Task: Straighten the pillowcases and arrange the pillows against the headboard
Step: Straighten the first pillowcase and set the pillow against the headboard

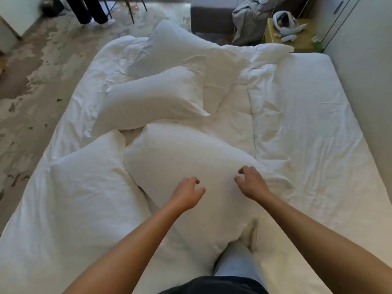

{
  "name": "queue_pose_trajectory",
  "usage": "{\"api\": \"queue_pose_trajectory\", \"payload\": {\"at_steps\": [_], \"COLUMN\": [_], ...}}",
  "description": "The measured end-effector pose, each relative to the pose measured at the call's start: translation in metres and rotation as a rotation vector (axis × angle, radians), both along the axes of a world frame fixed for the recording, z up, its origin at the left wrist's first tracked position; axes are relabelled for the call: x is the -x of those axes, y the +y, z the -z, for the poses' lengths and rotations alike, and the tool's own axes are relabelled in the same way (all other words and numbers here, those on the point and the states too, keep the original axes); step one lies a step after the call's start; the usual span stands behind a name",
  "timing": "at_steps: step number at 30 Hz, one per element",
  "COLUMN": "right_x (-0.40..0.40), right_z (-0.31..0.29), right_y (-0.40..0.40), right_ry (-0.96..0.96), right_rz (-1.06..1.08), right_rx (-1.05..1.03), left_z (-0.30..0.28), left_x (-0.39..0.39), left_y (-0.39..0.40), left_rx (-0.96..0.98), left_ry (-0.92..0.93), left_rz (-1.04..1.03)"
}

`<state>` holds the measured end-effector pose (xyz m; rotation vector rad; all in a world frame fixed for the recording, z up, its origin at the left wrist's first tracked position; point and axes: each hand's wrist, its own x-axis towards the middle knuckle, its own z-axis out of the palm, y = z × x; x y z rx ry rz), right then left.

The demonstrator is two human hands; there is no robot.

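Hands are hovering, my left hand and right hand loosely curled, empty, directly over the nearest pillow, its long axis running away from me.

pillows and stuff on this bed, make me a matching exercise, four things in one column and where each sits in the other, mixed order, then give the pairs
Things:
1. nearest pillow
2. farthest pillow
3. headset
4. crumpled duvet

Places:
A. on the yellow stand past the bed
B. under both hands: left hand, right hand
C. at the bed's far end
D. bunched along the middle of the mattress

Pairs: 1-B, 2-C, 3-A, 4-D
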<state>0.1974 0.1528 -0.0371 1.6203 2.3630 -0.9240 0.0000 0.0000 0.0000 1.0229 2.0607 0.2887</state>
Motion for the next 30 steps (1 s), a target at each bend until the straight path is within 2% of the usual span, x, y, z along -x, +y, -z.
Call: {"api": "queue_pose_trajectory", "payload": {"at_steps": [5,8,12,16,23,30], "right_x": [0.014,0.018,0.011,0.003,0.006,0.003], "right_z": [0.035,0.070,0.114,0.136,0.119,0.062], "right_y": [0.090,0.124,0.134,0.114,0.092,0.044], "right_ry": [0.042,0.043,-0.095,-0.085,-0.001,0.117], "right_rz": [0.034,0.057,0.053,0.090,0.150,0.148], "right_rx": [0.065,0.124,0.214,0.219,0.218,0.164], "left_z": [0.024,0.050,0.076,0.084,0.078,0.046], "left_x": [-0.014,-0.018,-0.025,-0.037,-0.039,-0.040], "left_y": [0.088,0.110,0.109,0.109,0.100,0.051], "left_rx": [0.035,0.096,0.164,0.232,0.229,0.146], "left_ry": [0.067,0.084,0.192,0.281,0.275,0.193], "left_rz": [0.014,0.002,0.064,0.138,0.113,0.042]}}
